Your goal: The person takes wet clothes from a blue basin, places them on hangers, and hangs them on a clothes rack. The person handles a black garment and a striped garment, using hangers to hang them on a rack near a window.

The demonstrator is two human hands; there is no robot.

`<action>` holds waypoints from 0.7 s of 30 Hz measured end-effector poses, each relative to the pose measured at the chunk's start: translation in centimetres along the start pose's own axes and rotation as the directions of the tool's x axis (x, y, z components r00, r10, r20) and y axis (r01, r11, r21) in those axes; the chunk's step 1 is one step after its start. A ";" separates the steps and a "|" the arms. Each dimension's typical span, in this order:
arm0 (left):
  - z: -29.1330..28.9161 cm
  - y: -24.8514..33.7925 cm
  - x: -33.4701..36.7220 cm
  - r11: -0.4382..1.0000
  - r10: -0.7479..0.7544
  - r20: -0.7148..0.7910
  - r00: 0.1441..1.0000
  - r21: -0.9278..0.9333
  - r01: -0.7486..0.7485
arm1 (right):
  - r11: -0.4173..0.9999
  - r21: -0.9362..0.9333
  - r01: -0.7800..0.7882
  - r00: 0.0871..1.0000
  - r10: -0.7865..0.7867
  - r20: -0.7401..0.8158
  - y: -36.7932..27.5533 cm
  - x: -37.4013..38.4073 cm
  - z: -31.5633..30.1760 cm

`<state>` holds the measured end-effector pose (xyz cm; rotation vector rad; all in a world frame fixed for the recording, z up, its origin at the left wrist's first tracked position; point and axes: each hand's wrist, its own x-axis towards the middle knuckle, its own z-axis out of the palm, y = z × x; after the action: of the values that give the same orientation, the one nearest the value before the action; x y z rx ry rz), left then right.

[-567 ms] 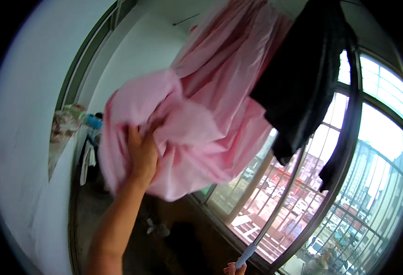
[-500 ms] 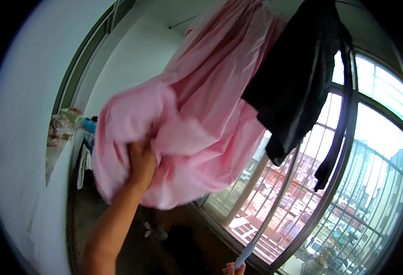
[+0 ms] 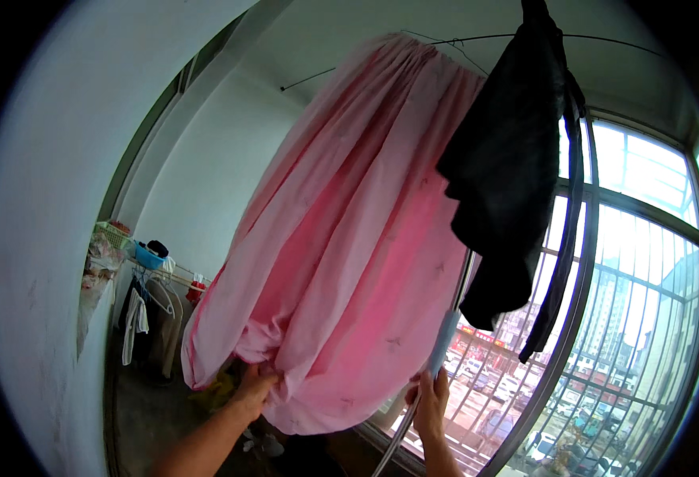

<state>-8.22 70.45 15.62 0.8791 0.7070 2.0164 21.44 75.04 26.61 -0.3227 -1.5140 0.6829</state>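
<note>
A large pink bed sheet (image 3: pixel 341 246) hangs in folds from a wire hanger (image 3: pixel 467 57) on the overhead rod. My left hand (image 3: pixel 254 391) is closed on its lower edge, with the fingers pinching the cloth. To the right, my right hand (image 3: pixel 431 404) grips a metal pole, just under its pale blue sleeve (image 3: pixel 444 342). The pole slants upward between the sheet and a black garment (image 3: pixel 508 159), and its upper end is hidden behind the garment.
Barred windows (image 3: pixel 628 318) line the right side. On the left, a ledge by the wall bears a green basket (image 3: pixel 112 234) and a blue basin (image 3: pixel 149 256). Clothes on hangers (image 3: pixel 159 306) hang below them. The overhead rod (image 3: pixel 604 38) crosses near the ceiling.
The bunched, blurred sheet has dropped into long folds. My left hand has moved down to its lower edge. My right hand and the pole have come up, and the view has tilted upward.
</note>
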 end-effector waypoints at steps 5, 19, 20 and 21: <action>1.0 -2.2 -0.6 0.993 -0.010 0.088 0.996 0.116 0.000 | 0.999 0.031 0.041 0.999 -0.040 -0.002 -2.4 8.0 6.8; 1.5 -7.8 1.9 0.998 -0.062 0.465 0.883 0.039 0.050 | 0.987 0.133 0.089 0.994 -0.097 0.056 4.3 22.3 10.0; 1.4 -7.6 3.1 0.990 -0.080 0.378 0.922 -0.081 0.119 | 0.987 0.117 0.114 0.993 -0.117 0.019 4.3 23.0 10.1; 0.6 -7.5 5.1 0.987 -0.049 0.408 0.912 -0.123 0.108 | 0.986 0.112 0.126 0.992 -0.126 -0.013 4.6 23.7 10.4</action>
<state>-6.55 78.71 12.16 1.1185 0.3531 1.7119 8.41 90.36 43.54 -0.1419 -1.4710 0.6631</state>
